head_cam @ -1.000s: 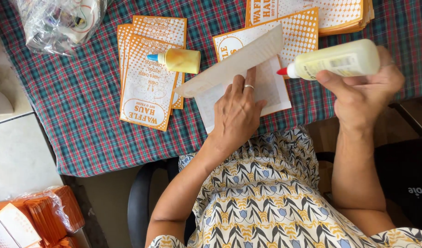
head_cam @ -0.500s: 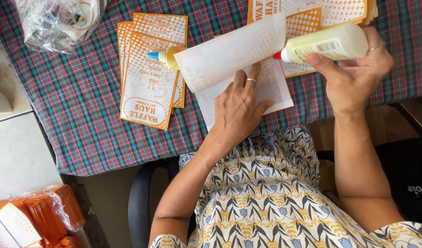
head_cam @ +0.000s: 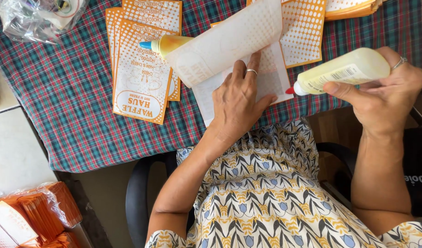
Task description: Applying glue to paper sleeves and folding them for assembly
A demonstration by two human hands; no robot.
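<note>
Gluing step, I think. Near the bench's front edge, the left hand [head_cam: 238, 103] presses flat on the paper bag [head_cam: 270, 78], lifting its flap. The right hand [head_cam: 381, 98] clenches the glue bottle [head_cam: 342, 71], tip just beside it. Next, a careful squeeze under the flap.

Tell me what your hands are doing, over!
Left hand flat on white sheet, flap folded up. Right hand grips glue bottle, red tip by sheet's edge. Second bottle lies behind the flap.
</note>
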